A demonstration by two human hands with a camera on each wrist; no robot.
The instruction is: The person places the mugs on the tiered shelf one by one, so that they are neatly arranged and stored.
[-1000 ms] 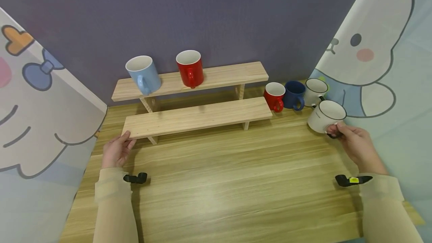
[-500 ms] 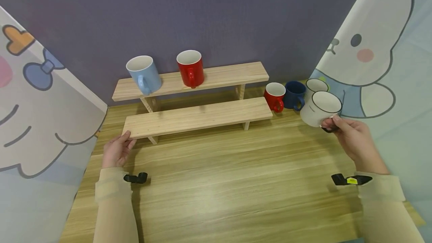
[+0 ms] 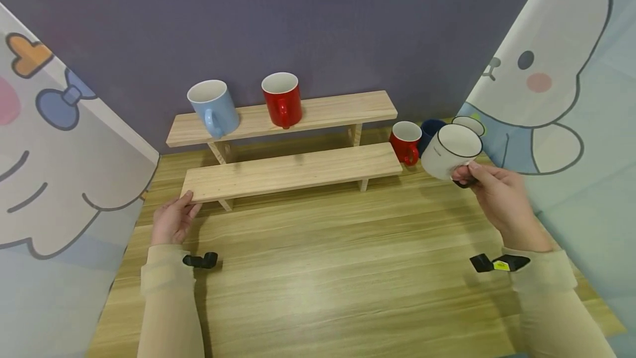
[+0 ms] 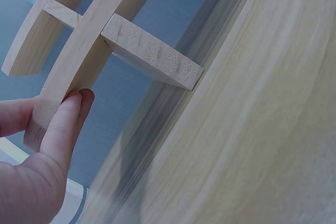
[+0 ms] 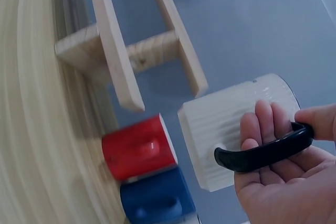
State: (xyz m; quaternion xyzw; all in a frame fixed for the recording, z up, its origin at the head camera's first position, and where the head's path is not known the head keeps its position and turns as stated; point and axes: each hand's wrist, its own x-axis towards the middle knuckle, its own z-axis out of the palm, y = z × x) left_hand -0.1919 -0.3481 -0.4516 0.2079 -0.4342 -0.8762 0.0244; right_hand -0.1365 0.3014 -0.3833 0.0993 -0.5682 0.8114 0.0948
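Note:
My right hand [image 3: 502,203] grips the black handle [image 5: 262,156] of a white mug [image 3: 442,156] with a dark rim. Raised off the table, this mug overlaps the navy mug [image 3: 430,127] and a second white mug [image 3: 469,124] in the head view. A red mug [image 3: 403,145] stands beside the navy one, close to the right end of a two-tier wooden shelf [image 3: 293,173]. At the shelf's front left corner, my left hand [image 3: 171,222] pinches the lower board, thumb on one face and fingers beneath it in the left wrist view.
On the upper board [image 3: 343,110] stand a light blue mug [image 3: 218,115] and another red mug [image 3: 284,105], handles facing front. A dark wall [image 3: 338,26] rises behind the shelf, and cartoon-printed panels [image 3: 556,98] flank the wood-grain table [image 3: 318,269].
My right hand has lifted the white mug and carried it leftward, from beside the second white mug to in front of the navy one. The left hand stays at the shelf corner.

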